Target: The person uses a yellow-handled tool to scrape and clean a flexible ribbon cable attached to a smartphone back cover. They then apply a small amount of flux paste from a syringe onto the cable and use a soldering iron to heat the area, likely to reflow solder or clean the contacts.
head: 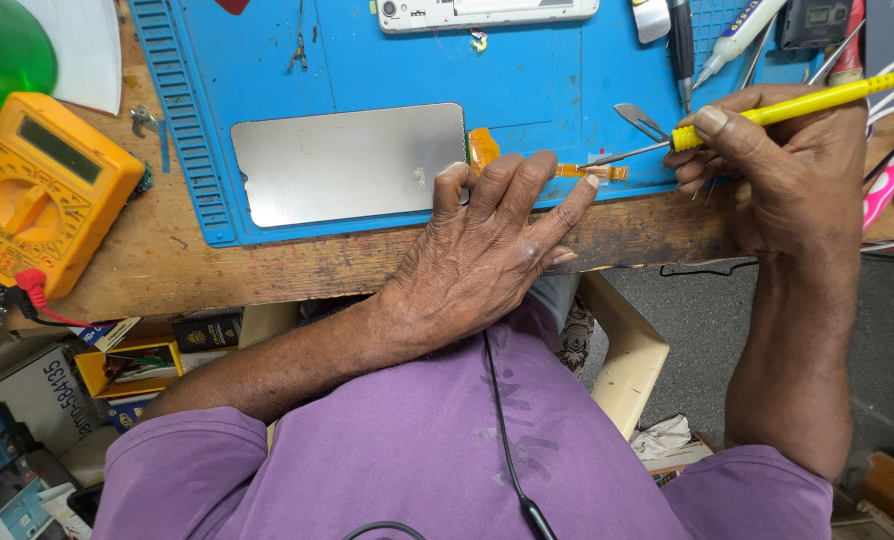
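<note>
A thin orange flex ribbon (589, 171) lies on the blue rubber mat (527, 80), just right of the matte grey screen panel (347, 163). The left hand (487, 250) presses it flat, fingers spread. The right hand (782, 150) pinches a yellow-handled soldering iron (767, 112), its tip on the ribbon. An orange multimeter (42, 190) sits left of the mat on the worn wooden bench (297, 265); tools at the mat's far edge are cut off.

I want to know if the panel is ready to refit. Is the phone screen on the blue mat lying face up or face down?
Face down: the phone screen shows its dull grey metal back, and its orange flex cable lies exposed under the left hand.
</note>
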